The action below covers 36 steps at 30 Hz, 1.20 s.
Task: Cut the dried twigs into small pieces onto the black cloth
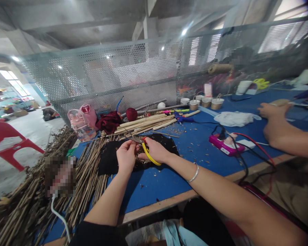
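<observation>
My right hand (156,150) is closed round the yellow handles of a pair of cutters (146,152), whose metal jaws point left toward my left hand. My left hand (126,155) pinches a small piece of stick, too small to name surely, right at the jaws. Both hands hover over a black cloth (110,159) spread on the blue table (195,143), with wood chips scattered on it. A silver bangle (194,173) sits on my right wrist.
A big heap of thin dry sticks (38,194) fills the left side. Peeled pale sticks (146,122) lie behind the cloth beside a pink bottle (82,124) and dark red yarn (131,113). A pink power strip (222,145) with cables lies right. Another person's arm (284,133) rests far right.
</observation>
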Available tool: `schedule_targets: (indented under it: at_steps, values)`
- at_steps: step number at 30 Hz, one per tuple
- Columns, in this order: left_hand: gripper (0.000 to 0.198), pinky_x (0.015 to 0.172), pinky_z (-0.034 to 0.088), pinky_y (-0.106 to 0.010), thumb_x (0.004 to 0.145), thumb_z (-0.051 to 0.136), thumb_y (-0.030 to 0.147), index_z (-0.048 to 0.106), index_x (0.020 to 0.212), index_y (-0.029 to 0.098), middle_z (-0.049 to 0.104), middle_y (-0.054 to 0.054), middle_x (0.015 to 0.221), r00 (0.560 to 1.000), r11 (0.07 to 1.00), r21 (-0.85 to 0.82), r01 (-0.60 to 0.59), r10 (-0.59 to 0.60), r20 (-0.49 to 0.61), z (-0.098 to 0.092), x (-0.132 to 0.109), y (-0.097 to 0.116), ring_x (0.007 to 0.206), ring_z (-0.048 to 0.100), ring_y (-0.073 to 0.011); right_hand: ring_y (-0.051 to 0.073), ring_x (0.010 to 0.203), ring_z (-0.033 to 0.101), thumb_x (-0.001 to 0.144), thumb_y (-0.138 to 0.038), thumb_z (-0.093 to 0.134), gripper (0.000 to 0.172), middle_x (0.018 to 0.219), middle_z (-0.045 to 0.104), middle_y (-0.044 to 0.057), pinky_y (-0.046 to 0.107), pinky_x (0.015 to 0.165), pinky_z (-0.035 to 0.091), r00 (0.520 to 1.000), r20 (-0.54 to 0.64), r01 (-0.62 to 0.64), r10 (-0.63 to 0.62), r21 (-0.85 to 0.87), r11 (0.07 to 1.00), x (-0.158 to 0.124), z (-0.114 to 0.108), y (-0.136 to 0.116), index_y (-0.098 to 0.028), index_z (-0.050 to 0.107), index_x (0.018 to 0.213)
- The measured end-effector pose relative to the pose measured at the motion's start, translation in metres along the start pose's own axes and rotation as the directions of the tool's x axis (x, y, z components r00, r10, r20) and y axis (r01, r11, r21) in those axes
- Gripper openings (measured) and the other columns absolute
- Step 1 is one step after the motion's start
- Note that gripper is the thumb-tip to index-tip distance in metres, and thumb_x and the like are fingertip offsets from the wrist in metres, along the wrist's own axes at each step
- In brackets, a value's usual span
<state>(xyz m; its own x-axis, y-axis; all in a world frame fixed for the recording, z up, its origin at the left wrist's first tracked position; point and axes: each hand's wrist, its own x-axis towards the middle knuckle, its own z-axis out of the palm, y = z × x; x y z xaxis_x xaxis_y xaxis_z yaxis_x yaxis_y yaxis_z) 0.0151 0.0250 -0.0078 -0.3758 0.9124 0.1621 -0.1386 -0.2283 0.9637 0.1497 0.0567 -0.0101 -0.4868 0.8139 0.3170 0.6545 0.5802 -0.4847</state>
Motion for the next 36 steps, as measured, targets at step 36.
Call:
schedule_targets:
  at_steps: [36]
  values:
    - [0.03,0.067,0.05,-0.026,0.064,0.067,0.025,0.065,0.091,0.012,0.066,-0.003,0.076,0.996,0.995,-0.091,0.044,-0.051,-0.072,-0.002,0.004,0.001,0.062,0.06,-0.0094,0.017,0.064,0.058,0.074,-0.071,0.039,0.053,0.072,0.063,0.004,0.023,0.051,0.028,0.991,0.008,-0.133,0.136,-0.146,0.98,0.005,0.003,0.011,-0.02,0.052,0.079]
